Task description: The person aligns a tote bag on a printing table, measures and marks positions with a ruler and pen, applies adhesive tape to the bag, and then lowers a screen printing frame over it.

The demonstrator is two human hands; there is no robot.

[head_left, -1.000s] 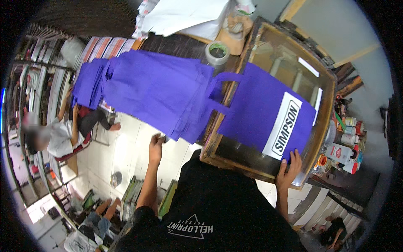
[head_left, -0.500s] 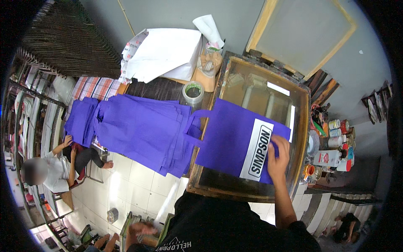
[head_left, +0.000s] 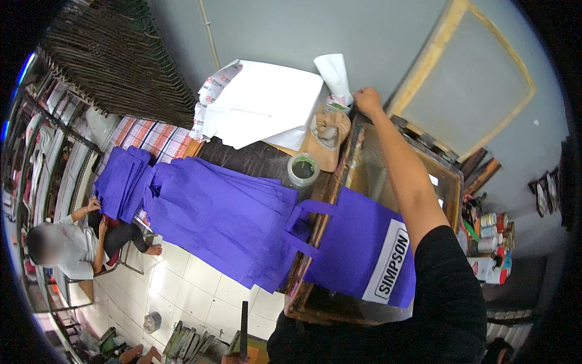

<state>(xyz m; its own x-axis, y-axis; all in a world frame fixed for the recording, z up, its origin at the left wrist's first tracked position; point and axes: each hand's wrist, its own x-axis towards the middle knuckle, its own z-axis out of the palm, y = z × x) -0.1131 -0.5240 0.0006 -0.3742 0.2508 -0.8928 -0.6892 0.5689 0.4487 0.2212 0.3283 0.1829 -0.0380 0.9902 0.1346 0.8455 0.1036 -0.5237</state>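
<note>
My right arm stretches far across the glass-topped table (head_left: 321, 301). At its back left corner, my right hand (head_left: 367, 100) is closed beside a rolled white sheet (head_left: 333, 74); whatever its fingers hold is hidden. Below my arm lies a flat purple fabric bag (head_left: 347, 249), its looped handles pointing left. Across the bag's right part runs a white rectangle with black framed lettering (head_left: 391, 267), partly covered by my sleeve. Of my left hand (head_left: 229, 360), only a sliver shows at the lower edge, near a dark upright bar (head_left: 244, 330); its fingers are out of sight.
Overlapping purple bags (head_left: 221, 212) cover the table to the left. Behind them are a tub with green residue (head_left: 303, 169), a beige cloth-like bundle (head_left: 330, 130) and white paper (head_left: 267, 100). A wood-framed screen (head_left: 473, 85) leans up at the back. Another person (head_left: 79, 242) sits at far left.
My right hand has left the lettered white rectangle and reached to the table's back left corner. My left hand has dropped almost out of view. The whole view has shifted.
</note>
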